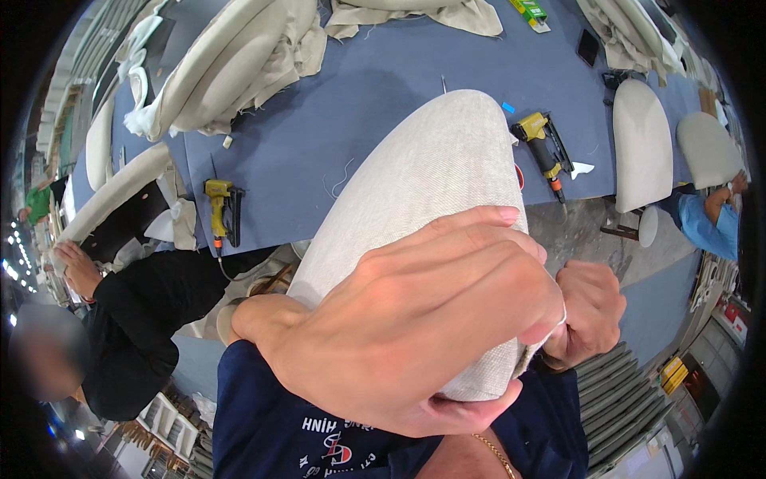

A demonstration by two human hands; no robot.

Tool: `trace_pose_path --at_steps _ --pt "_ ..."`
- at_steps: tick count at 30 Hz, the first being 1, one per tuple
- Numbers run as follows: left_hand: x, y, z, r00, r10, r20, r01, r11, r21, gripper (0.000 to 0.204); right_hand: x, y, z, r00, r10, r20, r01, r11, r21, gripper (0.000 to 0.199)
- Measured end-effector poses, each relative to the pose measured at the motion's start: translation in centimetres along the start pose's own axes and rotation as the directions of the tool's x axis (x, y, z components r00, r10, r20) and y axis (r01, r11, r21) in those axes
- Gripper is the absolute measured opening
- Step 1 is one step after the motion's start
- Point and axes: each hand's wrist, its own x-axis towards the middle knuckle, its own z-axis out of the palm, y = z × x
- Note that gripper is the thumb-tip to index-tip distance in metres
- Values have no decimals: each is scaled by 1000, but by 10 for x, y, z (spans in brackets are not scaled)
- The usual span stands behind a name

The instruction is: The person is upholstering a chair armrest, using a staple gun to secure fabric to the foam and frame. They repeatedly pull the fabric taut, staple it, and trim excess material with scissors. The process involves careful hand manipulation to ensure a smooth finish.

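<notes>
A chair pad (435, 172) covered in beige woven fabric stands tilted up in front of my chest, its rounded end toward the table. My left hand (415, 319) lies across its near part, fingers wrapped over the far edge and thumb underneath. Beside the pad's right edge, my right hand (588, 311) is closed in a fist on the fabric edge; its fingertips are partly hidden. The underside of the pad is turned away from view.
Two yellow staple guns, one at left (221, 211) and one at right (546, 148), lie on the blue-grey table (271, 176). Fabric-covered pads (231, 72) pile up at the far left. A phone (588, 48) lies far right. A co-worker's black sleeve (152, 311) is close by on the left.
</notes>
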Motion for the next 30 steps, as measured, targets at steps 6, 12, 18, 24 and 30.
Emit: trace_pose_path --at_steps 6,12,18,24,30 --pt "11 -3 -1 999 1 45 -2 1000 19 38 -4 -4 8 993 39 -112 -27 994 101 43" --pt "14 -3 0 999 -21 32 21 1000 0 35 -1 16 9 998 -38 -59 49 977 206 41" --pt "15 0 6 998 -42 37 41 999 5 33 3 22 -12 992 -73 102 56 984 168 44" --pt "14 -1 8 999 -33 0 33 999 10 34 5 19 -6 998 -51 21 47 986 158 45" --pt "16 -1 10 999 -27 -37 28 1000 15 39 3 15 -8 1000 9 -9 -7 991 131 45"
